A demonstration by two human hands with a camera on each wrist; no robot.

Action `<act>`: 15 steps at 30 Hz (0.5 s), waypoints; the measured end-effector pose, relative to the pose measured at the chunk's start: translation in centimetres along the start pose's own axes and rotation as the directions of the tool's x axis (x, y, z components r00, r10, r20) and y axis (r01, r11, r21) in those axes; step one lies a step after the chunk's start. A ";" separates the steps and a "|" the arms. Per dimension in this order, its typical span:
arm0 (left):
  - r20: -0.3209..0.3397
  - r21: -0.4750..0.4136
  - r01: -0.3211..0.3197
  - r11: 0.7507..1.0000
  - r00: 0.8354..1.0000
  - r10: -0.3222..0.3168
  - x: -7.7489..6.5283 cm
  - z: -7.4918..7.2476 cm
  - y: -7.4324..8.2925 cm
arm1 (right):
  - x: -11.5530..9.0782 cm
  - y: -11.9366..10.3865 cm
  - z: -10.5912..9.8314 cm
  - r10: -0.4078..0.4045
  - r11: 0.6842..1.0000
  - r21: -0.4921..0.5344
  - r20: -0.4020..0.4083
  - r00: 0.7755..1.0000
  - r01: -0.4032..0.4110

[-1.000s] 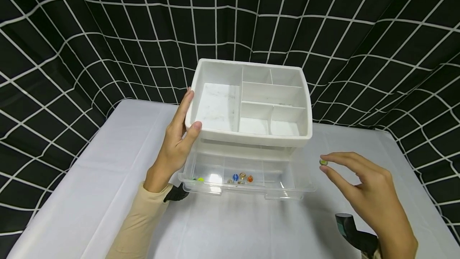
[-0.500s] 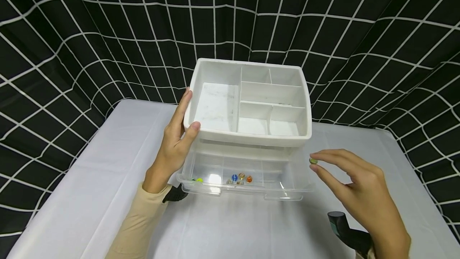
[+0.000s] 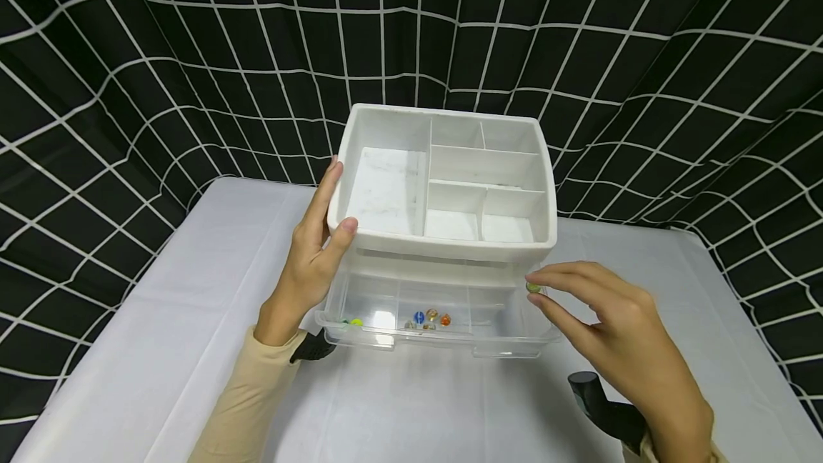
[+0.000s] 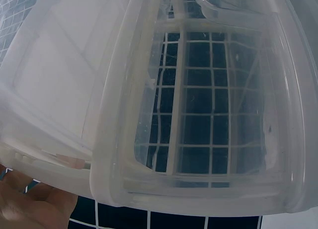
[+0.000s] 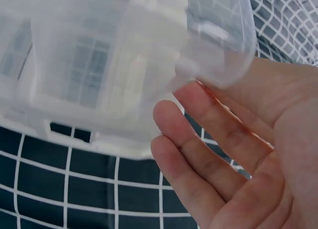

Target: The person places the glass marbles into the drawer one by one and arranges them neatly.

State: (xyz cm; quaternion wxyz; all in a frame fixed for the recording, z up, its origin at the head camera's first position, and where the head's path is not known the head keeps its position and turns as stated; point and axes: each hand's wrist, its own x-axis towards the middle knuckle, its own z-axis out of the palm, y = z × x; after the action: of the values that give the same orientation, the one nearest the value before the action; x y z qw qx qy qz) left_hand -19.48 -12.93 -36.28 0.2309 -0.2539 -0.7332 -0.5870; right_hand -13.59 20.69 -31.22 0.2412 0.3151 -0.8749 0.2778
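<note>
A white desk organizer [image 3: 450, 243] with a compartmented top stands mid-table, its clear drawer [image 3: 508, 346] pulled out at the front. My left hand [image 3: 307, 259] grips the organizer's left side, thumb over the front rim. Between thumb and fingertips my right hand [image 3: 614, 331] pinches a greenish marble [image 3: 534, 287], at the drawer's right end. Inside the drawer lie a blue marble [image 3: 419, 317], an orange marble [image 3: 446, 320], a yellow-green marble [image 3: 356, 322] and several others. In the right wrist view the drawer's corner [image 5: 223, 65] covers the fingertips, so the marble is hidden there.
A white cloth [image 3: 411, 413] covers the table. Behind and on both sides hangs a black curtain [image 3: 398, 41] with a white grid. Dark wrist straps [image 3: 604, 413] sit below the hands.
My right hand has moved left with the marble, from beside the organizer to the drawer's right end. The left hand keeps its hold, and the organizer stays nearly in place.
</note>
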 end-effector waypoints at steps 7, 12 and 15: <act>0.001 0.009 -0.004 1.000 1.000 0.004 0.0 0.0 0.0 | 0.5 -0.5 1.0 -0.032 0.999 0.022 0.054 0.998 0.031; 0.001 0.007 -0.005 1.000 1.000 0.005 0.0 0.0 0.0 | 0.9 -0.5 1.5 -0.072 0.997 0.034 0.072 0.995 0.069; 0.002 0.003 -0.003 1.000 1.000 0.003 0.0 0.0 0.0 | 1.2 -0.5 1.7 -0.109 0.993 0.042 0.065 0.992 0.106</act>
State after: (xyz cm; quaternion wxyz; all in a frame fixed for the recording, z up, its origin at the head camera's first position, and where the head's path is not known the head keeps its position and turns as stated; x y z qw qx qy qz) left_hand -19.45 -12.93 -36.26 0.2314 -0.2552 -0.7340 -0.5853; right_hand -14.45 18.78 -31.57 0.2203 0.3754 -0.8586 0.2707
